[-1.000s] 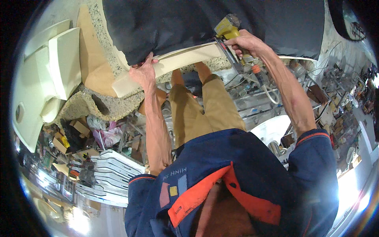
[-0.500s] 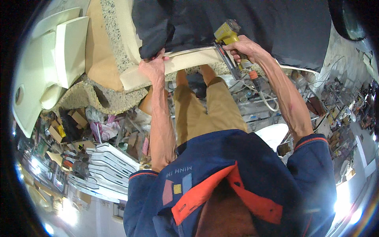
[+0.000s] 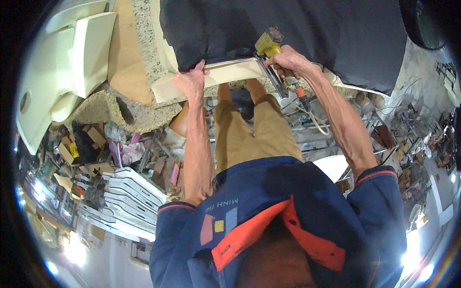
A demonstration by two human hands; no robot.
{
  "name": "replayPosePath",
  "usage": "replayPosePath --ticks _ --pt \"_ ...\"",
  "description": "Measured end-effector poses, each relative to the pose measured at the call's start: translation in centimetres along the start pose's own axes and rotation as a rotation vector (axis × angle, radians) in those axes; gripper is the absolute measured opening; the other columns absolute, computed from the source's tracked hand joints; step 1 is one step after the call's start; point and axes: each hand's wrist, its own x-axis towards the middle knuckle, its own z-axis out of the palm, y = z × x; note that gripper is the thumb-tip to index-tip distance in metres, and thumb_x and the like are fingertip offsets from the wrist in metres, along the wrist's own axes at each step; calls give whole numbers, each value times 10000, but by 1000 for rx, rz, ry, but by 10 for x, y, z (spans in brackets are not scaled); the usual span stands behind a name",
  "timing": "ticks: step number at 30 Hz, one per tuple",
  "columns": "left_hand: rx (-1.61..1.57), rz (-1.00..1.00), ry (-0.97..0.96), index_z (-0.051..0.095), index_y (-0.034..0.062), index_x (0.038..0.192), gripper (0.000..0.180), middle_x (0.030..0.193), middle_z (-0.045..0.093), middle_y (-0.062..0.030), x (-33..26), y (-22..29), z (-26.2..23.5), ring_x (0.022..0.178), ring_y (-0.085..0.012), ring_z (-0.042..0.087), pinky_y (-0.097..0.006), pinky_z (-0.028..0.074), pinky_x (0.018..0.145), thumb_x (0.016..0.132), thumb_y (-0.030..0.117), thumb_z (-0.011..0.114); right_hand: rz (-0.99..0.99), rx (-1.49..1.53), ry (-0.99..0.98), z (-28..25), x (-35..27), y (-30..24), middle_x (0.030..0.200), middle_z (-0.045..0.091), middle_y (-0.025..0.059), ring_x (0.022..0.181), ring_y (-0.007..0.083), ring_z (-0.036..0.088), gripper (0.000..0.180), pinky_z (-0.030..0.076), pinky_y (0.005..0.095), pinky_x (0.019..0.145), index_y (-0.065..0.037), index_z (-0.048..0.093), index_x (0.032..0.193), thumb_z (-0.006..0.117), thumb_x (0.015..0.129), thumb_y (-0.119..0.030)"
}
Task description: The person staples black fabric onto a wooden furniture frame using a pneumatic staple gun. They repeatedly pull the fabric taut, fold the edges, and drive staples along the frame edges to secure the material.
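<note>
A wide sheet of black fabric (image 3: 288, 21) lies over a cream-coloured padded panel, whose pale edge strip (image 3: 230, 72) faces me. At the fabric's near left corner, my left hand (image 3: 192, 82) is closed on the fabric edge, thumb toward the right; part of its grip is hidden. My right hand (image 3: 289, 62) is wrapped round the handle of a yellow air staple gun (image 3: 269, 42). The gun's dark magazine (image 3: 274, 79) crosses the pale strip, its nose close to the fabric's edge. An air hose (image 3: 314, 117) with an orange fitting hangs from the handle.
Pale moulded foam pieces (image 3: 91, 53), a tan sheet (image 3: 127, 57) and speckled foam (image 3: 103, 113) lie at the left. Stacked white slotted strips (image 3: 129, 197) and cardboard boxes (image 3: 67, 150) are at the lower left. Clutter covers the floor at the right, near a white rounded object (image 3: 331, 168).
The staple gun in my right hand has moved a little left along the strip, closer to my left hand. My left hand keeps its hold on the fabric. The view has shifted slightly.
</note>
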Motion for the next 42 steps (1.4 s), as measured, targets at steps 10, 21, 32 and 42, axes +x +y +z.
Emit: replayPosePath --ticks 10,21,32,42 --pt "-124 -3 25 711 -72 814 232 667 725 -103 6 -16 -8 468 -147 633 -293 476 462 854 120 836 -116 158 -182 26 -8 -14 590 543 22 465 124 482 263 396 314 470 -35 612 749 762 907 -182" --pt "-217 -56 -8 694 -98 779 268 612 689 -107 5 -16 -18 479 -161 653 -320 509 484 847 128 822 -91 45 -100 47 -11 -33 579 552 39 473 139 507 255 405 344 474 -14 637 730 757 901 -161" --pt "75 140 -25 735 -49 812 247 611 688 -155 22 -32 -26 495 -244 659 -384 514 546 796 176 836 -80 138 -71 87 -21 -49 594 557 24 472 131 487 223 388 344 472 -30 641 771 744 908 -172" --pt "76 59 -509 655 -97 838 223 608 661 -129 43 -9 -55 497 -199 647 -369 495 480 916 102 716 -206 319 475 152 -57 -23 877 714 147 806 224 681 412 547 392 764 32 685 1126 742 827 -244"
